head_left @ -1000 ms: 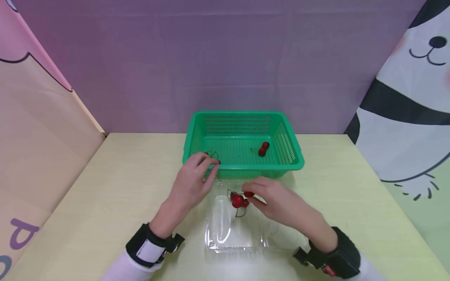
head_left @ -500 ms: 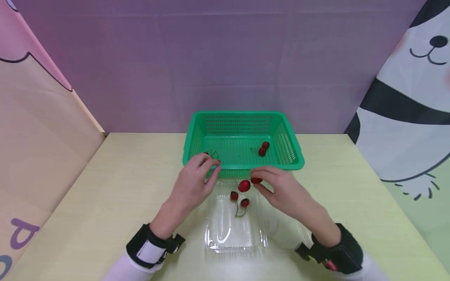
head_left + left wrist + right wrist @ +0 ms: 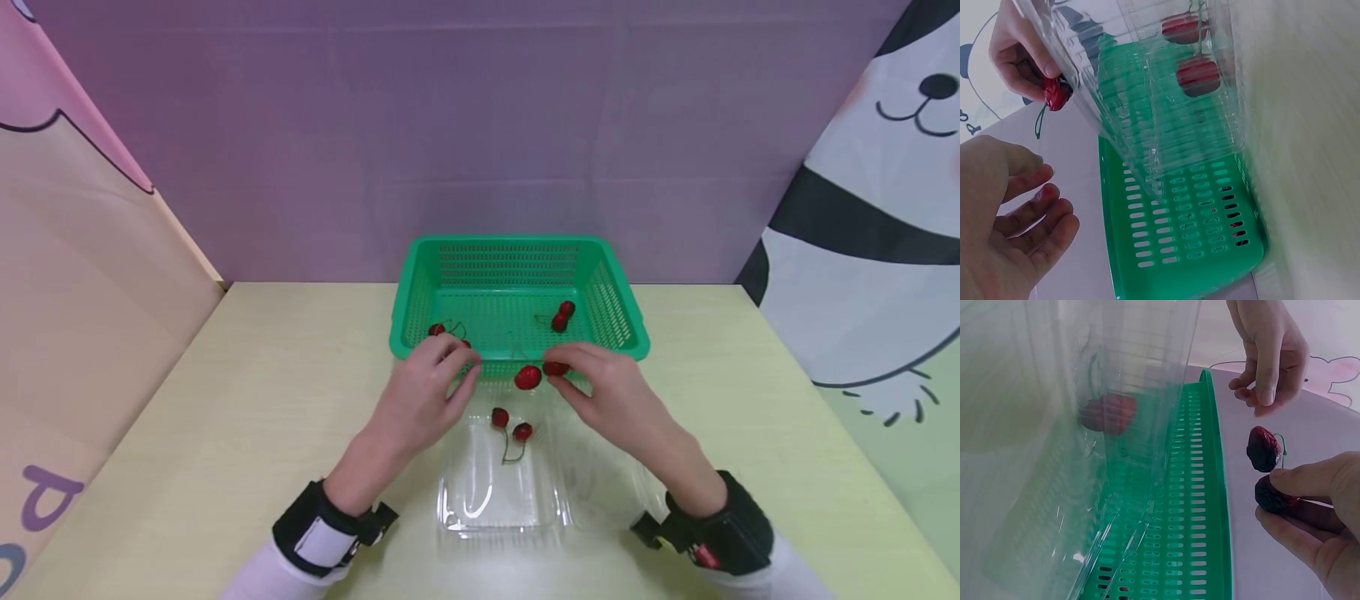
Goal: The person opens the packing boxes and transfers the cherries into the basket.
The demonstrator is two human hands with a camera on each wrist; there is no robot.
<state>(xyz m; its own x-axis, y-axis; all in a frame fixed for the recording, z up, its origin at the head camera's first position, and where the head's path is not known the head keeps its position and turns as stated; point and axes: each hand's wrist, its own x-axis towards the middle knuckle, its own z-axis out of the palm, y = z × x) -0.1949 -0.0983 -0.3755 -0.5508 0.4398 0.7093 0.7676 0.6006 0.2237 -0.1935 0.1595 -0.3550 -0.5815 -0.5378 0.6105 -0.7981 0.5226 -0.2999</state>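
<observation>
My right hand point(image 3: 611, 392) pinches one cherry point(image 3: 1272, 495) of a joined pair between thumb and fingers, raised near the basket's front rim. Its mate point(image 3: 528, 377) hangs beside it on the green stem. Facing it, my left hand point(image 3: 426, 392) has loosely bent fingers with nothing between them, as the left wrist view point(image 3: 1019, 219) shows. Below both hands lies a clear plastic clamshell box point(image 3: 480, 492), lid folded out to the right. Two stemmed cherries point(image 3: 522, 432) rest in it.
Behind the box stands a green perforated basket point(image 3: 517, 241). One cherry pair point(image 3: 559, 322) lies at its right, and other cherries point(image 3: 437, 330) at its left are partly covered by my left hand. A purple backdrop point(image 3: 480, 125) closes off the table's far side.
My right hand has lifted the cherry pair out of the box, moving up and away toward the basket. The left hand has shifted slightly right and toward me.
</observation>
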